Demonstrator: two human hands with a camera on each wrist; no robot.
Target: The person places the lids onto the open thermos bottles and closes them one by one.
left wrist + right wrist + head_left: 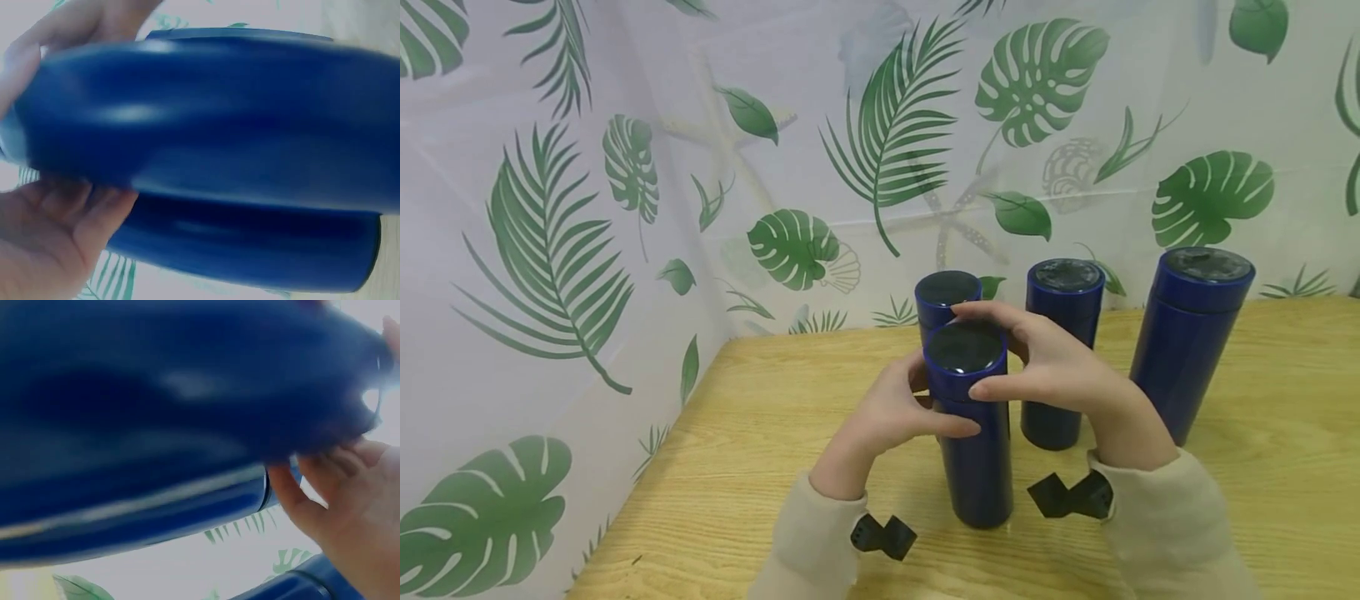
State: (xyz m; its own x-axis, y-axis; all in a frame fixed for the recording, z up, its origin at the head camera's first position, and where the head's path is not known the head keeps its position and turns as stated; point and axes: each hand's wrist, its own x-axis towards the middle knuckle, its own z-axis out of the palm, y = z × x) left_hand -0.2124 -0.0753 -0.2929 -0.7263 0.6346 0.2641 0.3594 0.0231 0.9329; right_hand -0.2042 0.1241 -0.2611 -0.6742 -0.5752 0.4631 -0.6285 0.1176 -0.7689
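Note:
A dark blue thermos flask [981,475] stands nearly upright in front of me in the head view, its glossy black-topped lid [966,348] facing up. Around its upper body curls my left hand [887,408], thumb across the front. My right hand [1063,367] grips the lid, with the thumb on the near side and fingers reaching over to the far side. The lid sits on the flask. The left wrist view shows the flask's shiny side [212,125] beside my left fingers. In the right wrist view, my right fingertips touch the flask [156,394] near its top.
Three similar blue flasks stand on the wood-grain table [752,467]: one just behind [949,290], another right of centre [1052,421], and a third farther right [1183,358]. A leaf-patterned sheet [805,167] hangs along the back and left edges.

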